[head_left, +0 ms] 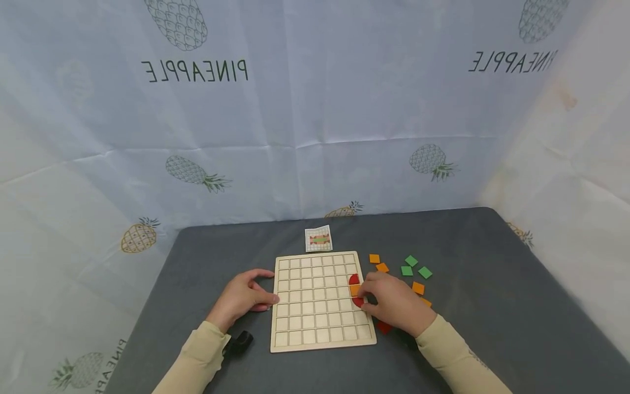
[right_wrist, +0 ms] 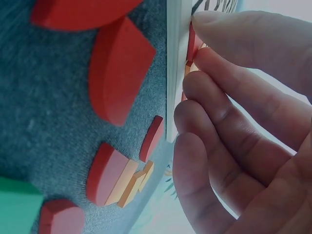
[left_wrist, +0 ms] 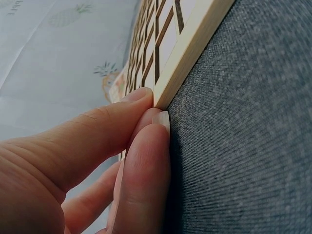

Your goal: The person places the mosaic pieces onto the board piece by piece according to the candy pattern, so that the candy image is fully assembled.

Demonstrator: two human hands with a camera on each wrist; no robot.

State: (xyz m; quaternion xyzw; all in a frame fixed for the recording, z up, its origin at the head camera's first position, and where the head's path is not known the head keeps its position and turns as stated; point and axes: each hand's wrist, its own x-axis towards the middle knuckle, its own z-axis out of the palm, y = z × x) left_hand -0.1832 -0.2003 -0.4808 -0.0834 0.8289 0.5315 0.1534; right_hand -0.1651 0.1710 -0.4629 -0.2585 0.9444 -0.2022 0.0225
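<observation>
A pale wooden grid board lies flat on the table. My left hand pinches its left edge, with the thumb at the top of the rim and the fingers against its side. Over the board's right column, my right hand has its thumb and forefinger about a red curved tile. Just beyond that tile sits an orange square tile, partly covered by the fingers. Another red curved tile adjoins the orange one on the far side.
Behind the board stands a small pattern card. Right of it are orange squares and green tiles. Loose red tiles lie beneath my right hand. A black object is by my left wrist. Cloth hangs behind the table.
</observation>
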